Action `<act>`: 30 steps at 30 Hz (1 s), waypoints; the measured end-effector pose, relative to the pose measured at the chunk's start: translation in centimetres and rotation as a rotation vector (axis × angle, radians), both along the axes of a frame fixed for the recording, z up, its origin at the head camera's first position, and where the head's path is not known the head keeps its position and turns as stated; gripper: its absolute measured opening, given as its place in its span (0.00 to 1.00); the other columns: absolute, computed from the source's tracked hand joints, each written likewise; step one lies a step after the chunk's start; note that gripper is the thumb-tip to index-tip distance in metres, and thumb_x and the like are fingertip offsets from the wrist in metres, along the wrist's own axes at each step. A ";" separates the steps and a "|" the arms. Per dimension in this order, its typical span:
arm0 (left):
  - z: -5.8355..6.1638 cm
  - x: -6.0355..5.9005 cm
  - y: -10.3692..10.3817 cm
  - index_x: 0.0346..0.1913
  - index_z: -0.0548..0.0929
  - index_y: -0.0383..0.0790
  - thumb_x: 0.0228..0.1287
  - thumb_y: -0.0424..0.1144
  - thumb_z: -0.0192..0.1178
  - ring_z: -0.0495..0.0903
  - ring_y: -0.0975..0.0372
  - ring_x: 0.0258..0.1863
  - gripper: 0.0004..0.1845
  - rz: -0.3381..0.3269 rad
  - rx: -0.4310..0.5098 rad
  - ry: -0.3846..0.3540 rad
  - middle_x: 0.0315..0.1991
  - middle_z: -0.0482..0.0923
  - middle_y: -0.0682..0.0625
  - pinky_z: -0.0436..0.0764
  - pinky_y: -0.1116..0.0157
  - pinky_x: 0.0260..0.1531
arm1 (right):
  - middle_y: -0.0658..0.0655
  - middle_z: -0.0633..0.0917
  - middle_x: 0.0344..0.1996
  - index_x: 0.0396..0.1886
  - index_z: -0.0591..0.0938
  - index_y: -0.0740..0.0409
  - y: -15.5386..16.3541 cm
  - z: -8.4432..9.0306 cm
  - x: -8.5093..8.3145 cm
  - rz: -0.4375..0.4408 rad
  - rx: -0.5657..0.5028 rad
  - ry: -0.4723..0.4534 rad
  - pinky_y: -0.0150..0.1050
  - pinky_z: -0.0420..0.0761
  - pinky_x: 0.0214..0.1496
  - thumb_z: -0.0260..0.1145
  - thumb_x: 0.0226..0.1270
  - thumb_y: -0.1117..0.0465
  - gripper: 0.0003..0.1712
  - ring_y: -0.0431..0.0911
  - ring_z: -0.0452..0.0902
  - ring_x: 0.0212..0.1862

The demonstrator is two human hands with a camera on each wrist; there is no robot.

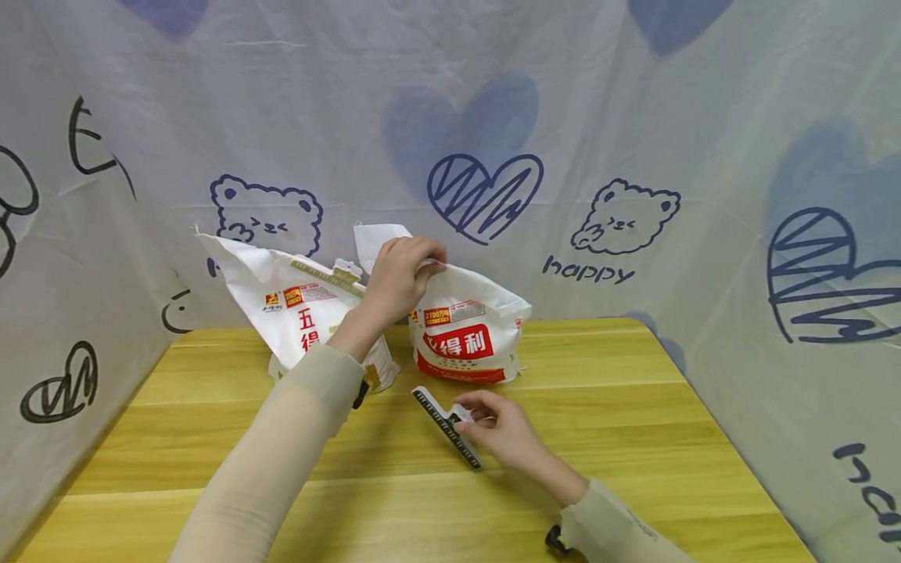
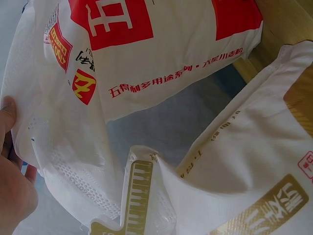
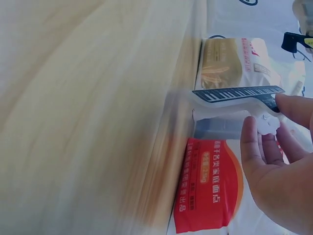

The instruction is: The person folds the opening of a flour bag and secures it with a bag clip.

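Two white flour bags with red labels stand at the back of the wooden table (image 1: 598, 407). My left hand (image 1: 401, 274) grips the folded top edge of the right bag (image 1: 468, 344), which shows close up in the left wrist view as the right bag (image 2: 146, 58). The left bag (image 1: 303, 313) leans beside it and carries a gold sealing clip (image 2: 137, 196) on its top. My right hand (image 1: 496, 426) pinches a white and black bag clip (image 1: 446, 426) lying on the table in front of the bags; the right wrist view shows the clip (image 3: 234, 95) between my thumb and fingers (image 3: 254, 147).
A printed white cloth (image 1: 598, 156) with hearts and bears walls in the table at the back and both sides. The table's front half stretches bare toward me. Both arms wear beige sleeves.
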State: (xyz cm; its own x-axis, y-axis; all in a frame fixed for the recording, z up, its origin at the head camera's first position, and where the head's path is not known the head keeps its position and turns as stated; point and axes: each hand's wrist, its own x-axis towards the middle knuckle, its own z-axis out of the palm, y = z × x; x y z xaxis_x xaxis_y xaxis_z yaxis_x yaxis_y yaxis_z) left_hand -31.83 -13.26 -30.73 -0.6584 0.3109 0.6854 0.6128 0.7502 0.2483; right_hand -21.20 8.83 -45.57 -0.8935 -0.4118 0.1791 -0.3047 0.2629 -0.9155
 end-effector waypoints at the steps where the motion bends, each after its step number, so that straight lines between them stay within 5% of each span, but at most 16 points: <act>1: 0.0 0.0 0.0 0.45 0.86 0.41 0.72 0.34 0.66 0.82 0.52 0.49 0.04 0.001 -0.001 -0.001 0.45 0.87 0.48 0.71 0.50 0.68 | 0.60 0.87 0.46 0.55 0.84 0.65 0.1 0.0 0.0 -0.008 -0.009 0.002 0.33 0.86 0.49 0.74 0.65 0.67 0.19 0.49 0.82 0.46; 14: 0.0 0.1 0.0 0.45 0.86 0.40 0.71 0.34 0.66 0.82 0.51 0.49 0.03 -0.005 0.008 0.021 0.44 0.87 0.47 0.71 0.50 0.67 | 0.60 0.86 0.52 0.57 0.85 0.62 1.6 0.5 0.1 -0.105 -0.091 0.019 0.36 0.85 0.56 0.74 0.67 0.68 0.19 0.49 0.81 0.51; 30: -0.2 0.1 0.0 0.45 0.86 0.41 0.71 0.34 0.66 0.82 0.51 0.49 0.04 -0.002 0.009 0.005 0.44 0.87 0.47 0.71 0.50 0.68 | 0.62 0.86 0.51 0.59 0.83 0.65 3.4 1.7 -0.6 -0.208 -0.151 0.055 0.31 0.85 0.54 0.73 0.67 0.70 0.21 0.50 0.82 0.53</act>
